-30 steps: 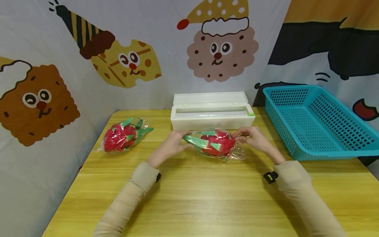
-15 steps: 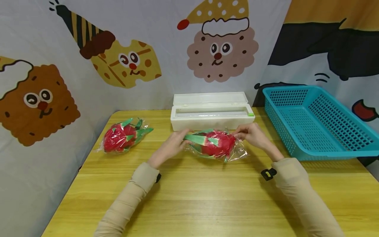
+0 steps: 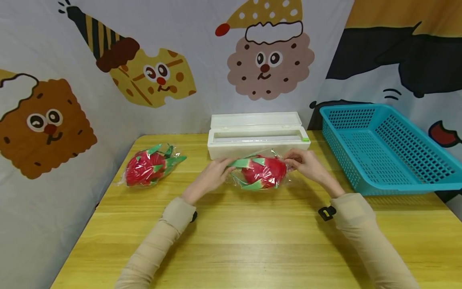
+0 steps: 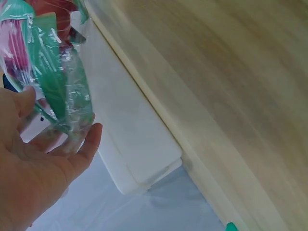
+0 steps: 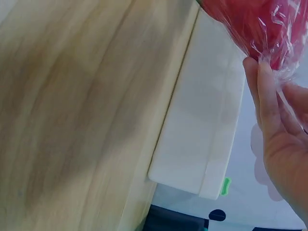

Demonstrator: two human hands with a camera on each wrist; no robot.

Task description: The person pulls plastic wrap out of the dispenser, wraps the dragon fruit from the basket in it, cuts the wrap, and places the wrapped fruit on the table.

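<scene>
Wrapped toy dragon fruit held at both ends, just in front of the white cling-film dispenser box.

Left hand has fingers on the green-leaf end with the film twisted there; right hand pinches the bunched film at the red end. Fruit sits low over the wooden table; contact with it unclear. Second wrapped dragon fruit lies well left of the box. Teal plastic basket sits right of the box.
</scene>
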